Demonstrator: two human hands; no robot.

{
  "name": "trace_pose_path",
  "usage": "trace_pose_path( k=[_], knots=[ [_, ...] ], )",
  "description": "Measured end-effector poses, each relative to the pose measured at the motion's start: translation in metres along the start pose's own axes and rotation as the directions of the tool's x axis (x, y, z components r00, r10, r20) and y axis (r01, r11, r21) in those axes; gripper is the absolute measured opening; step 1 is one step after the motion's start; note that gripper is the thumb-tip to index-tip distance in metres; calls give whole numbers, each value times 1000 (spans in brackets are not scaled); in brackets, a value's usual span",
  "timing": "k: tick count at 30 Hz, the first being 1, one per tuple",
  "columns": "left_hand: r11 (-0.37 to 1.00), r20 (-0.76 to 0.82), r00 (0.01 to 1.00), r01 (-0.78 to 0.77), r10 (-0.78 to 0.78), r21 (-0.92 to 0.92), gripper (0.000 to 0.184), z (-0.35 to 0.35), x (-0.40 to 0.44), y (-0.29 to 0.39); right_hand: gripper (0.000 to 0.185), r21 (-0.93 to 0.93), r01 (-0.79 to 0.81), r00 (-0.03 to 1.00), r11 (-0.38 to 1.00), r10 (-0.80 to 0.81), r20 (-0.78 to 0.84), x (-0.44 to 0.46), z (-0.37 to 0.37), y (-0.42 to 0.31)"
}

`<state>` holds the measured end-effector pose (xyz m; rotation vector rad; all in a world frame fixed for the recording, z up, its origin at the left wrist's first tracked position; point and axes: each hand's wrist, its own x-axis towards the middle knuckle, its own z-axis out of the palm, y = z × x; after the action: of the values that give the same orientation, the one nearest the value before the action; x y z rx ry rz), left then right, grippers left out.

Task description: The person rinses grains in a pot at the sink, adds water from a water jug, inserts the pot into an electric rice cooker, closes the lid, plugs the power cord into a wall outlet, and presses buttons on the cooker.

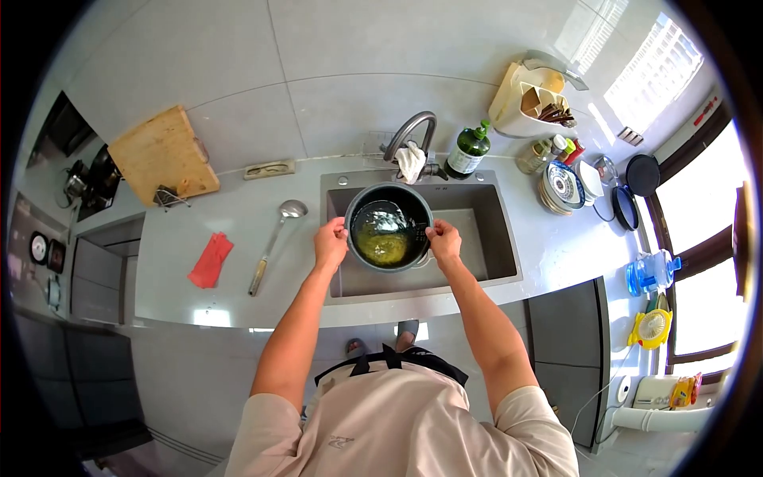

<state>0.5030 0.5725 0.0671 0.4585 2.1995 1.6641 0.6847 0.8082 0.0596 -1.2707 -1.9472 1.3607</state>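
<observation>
A dark round pot (389,228) with clear liquid and something yellow-green in it is held over the left part of the grey sink (477,274). My left hand (331,243) grips the pot's rim on the left, fingers closed on it. On the opposite side my right hand (444,238) pinches the rim in the same way. Behind the pot rises a curved faucet (413,127), with a white cloth (411,162) hung on it. Left of the sink lies a ladle (274,242), its handle toward me.
A red cloth (211,260) and a wooden cutting board (164,157) are on the left counter. A green pump bottle (467,151) stands behind the sink. To the right are stacked bowls (562,187), jars (534,157) and a utensil holder (524,103).
</observation>
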Motion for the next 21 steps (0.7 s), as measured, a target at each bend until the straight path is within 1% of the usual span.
trace_pose_path(
  k=[2, 3, 6, 7, 10, 11, 14, 21],
  knots=[
    [999, -22, 1000, -18, 18, 33, 28, -2, -1, 4, 28, 6, 8, 1000, 1000, -8, -5, 7, 7, 14],
    [999, -41, 999, 36, -36, 4, 27, -8, -3, 12, 28, 7, -8, 999, 1000, 8, 33, 7, 11, 15],
    [999, -86, 996, 33, -33, -10, 27, -17, 9, -3, 17, -25, 50, 996, 998, -48, 80, -3, 17, -5],
    [998, -48, 997, 62, -63, -14, 27, -16, 9, -2, 21, -22, 32, 997, 999, -31, 67, -2, 17, -6],
    [999, -61, 998, 10, -8, 32, 28, 8, 5, 2, 29, -30, -19, 1000, 999, 18, -10, 3, -2, -7],
    [998, -37, 997, 69, -69, -5, 28, 17, 0, 2, 29, -70, -15, 1000, 997, 14, -7, 5, -13, -5],
    [990, 65, 988, 142, -141, -10, 28, 27, -5, 10, 30, -60, -15, 1000, 998, 14, -12, 14, -26, 6],
    [991, -4, 991, 131, -131, 18, 29, 0, 6, 8, 34, -21, -41, 998, 999, 42, 55, 14, 4, 8]
  ],
)
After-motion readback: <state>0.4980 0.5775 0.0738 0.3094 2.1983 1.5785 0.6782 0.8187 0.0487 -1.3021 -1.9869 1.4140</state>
